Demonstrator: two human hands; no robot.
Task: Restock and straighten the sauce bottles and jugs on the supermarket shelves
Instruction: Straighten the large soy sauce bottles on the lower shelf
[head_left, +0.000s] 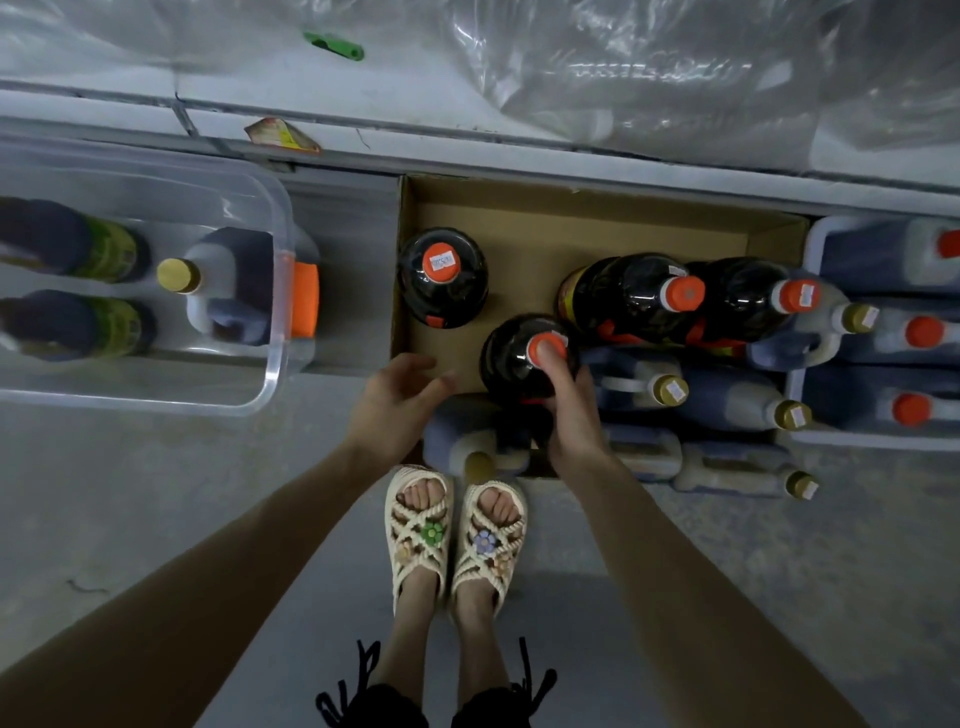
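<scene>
hands: right hand (571, 415) grips dark bottle (511, 358) | left hand (397, 402) relaxed, empty | jugs (727, 397) crowd cardboard box (545, 228)

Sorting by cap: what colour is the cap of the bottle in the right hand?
Orange cap, head view.

4 dark sauce bottles, orange caps, in cardboard box (571, 223). Back-left bottle (442, 278) upright, standing alone. Front bottle (511, 364) at the box's near edge, right hand (571, 415) gripping its shoulder, thumb on the cap. Right pair (631, 299) side by side. Gold-cap jugs (727, 400) of dark sauce packed in rows along the near side. Orange-cap jugs (883, 332) far right. Clear bin (156, 402) at left holds a lone jug (228, 286), gold cap, and two green-label bottles (104, 249).
</scene>
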